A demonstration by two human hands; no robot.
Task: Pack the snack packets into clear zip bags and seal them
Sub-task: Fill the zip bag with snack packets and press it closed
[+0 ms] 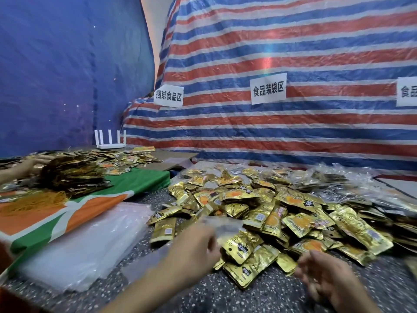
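A big heap of gold snack packets [277, 211] covers the speckled table in front of me. My left hand [191, 251] is at the heap's near left edge and holds a clear zip bag [222, 224], which is blurred. My right hand [325, 276] hovers at the near right with its fingers loosely spread and nothing in it, just short of the nearest packets [250, 263]. A stack of empty clear zip bags [90, 247] lies to the left.
Filled clear bags [343, 179] pile up at the back right. A green and orange cloth [94, 204] at left carries rubber bands [33, 202] and bundled packets [74, 175]. Another person's hand [29, 164] reaches in at far left. A white router [110, 141] stands by the tarpaulin.
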